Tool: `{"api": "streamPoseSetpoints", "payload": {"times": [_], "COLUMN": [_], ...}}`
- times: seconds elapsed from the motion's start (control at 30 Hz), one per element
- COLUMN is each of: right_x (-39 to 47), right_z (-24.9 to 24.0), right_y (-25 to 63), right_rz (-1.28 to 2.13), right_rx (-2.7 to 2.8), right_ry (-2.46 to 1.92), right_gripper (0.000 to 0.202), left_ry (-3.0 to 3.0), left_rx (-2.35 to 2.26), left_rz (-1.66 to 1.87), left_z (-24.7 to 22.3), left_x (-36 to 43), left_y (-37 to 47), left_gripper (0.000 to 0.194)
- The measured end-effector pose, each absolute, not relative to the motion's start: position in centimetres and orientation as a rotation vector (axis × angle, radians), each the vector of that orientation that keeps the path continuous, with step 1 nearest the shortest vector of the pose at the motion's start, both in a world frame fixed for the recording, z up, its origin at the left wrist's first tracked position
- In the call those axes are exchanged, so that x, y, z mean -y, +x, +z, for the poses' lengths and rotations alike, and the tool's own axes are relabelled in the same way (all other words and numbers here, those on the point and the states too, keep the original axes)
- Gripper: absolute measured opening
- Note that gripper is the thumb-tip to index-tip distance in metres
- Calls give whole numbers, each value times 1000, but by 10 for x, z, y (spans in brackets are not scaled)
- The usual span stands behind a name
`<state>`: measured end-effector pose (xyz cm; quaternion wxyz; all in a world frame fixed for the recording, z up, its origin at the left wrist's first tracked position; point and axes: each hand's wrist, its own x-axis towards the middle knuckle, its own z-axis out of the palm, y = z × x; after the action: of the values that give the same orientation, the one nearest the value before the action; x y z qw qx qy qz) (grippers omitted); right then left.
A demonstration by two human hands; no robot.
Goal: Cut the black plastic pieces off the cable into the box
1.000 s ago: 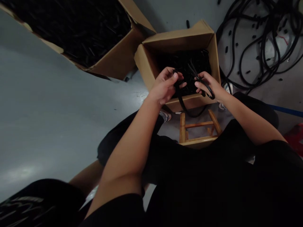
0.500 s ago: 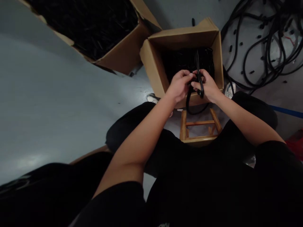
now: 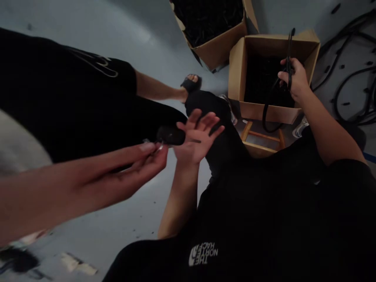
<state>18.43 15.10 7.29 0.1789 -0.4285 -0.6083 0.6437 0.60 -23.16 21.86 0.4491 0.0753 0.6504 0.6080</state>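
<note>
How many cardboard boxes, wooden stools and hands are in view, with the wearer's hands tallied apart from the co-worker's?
Cardboard boxes: 2 (larger box, smaller box)
Wooden stool: 1
Wearer's hands: 2 (left hand, right hand)
Co-worker's hand: 1
Total: 6

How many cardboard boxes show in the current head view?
2: a black-filled box, cut off by the top edge, and an open box to its right, near the right hand.

On the gray floor (image 3: 163, 58), a little wooden stool (image 3: 258, 150) and a dark sandal (image 3: 191, 84) on a person's foot. Down at the bottom left, pale scraps (image 3: 76, 264) near a blurry dark pile (image 3: 21, 260).
</note>
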Motion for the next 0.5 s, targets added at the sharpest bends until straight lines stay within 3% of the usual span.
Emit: {"api": "streamPoseSetpoints", "payload": {"times": [0.13,0.2,0.37,0.5], "right_x": [-155,-155,-146,-102], "right_z": [64,59,59,91], "right_y": [187,190,204,238], "right_rz": [1821,1840,1792,1663], "right_rx": [1806,1758,1756,1675], "right_ry": [-1188,-1207,-1195,-1064], "right_gripper": [33,32,56,69], "left_ry": [216,245,460,603], "left_rx": [-1571,-1425,-1076,-1186], "left_rz": [1694,1772,1765,1527], "left_z": [246,247,237,221], "left_x": [246,240,228,238], "left_y": [-9,-13,-11,4], "left_gripper": [41,41,75,85]}}
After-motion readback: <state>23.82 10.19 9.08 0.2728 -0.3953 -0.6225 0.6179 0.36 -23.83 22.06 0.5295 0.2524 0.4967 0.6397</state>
